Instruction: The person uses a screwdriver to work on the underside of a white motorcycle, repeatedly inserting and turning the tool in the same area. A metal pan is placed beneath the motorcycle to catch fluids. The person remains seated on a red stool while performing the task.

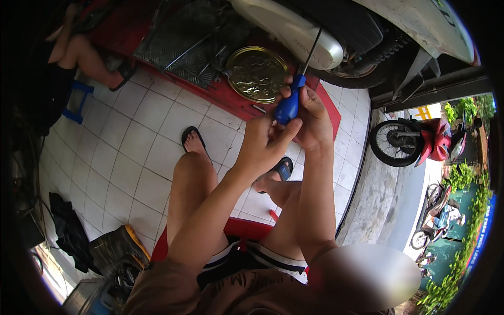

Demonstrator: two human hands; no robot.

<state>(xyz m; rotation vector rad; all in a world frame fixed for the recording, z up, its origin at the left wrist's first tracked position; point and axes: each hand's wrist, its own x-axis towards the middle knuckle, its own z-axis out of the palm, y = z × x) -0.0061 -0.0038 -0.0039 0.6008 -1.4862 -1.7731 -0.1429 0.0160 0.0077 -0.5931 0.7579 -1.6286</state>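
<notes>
A screwdriver with a blue handle and a long thin shaft points up and away from me, toward the pale cover on a motorbike's side. My right hand is closed round its handle, fingers behind and thumb in front. Just below the handle's butt end, my left hand is closed, thumb against curled fingers, touching or nearly touching the handle and the right palm. Whatever lies between its fingers is hidden. Behind the hands, a round gold-coloured tray rests on the red work stand.
Long metal tools lie on the stand's ribbed plate, left of the tray. The motorbike's rear wheel is at upper right. Another person's leg and a blue stool are at far left. A red motorbike stands outside on the right.
</notes>
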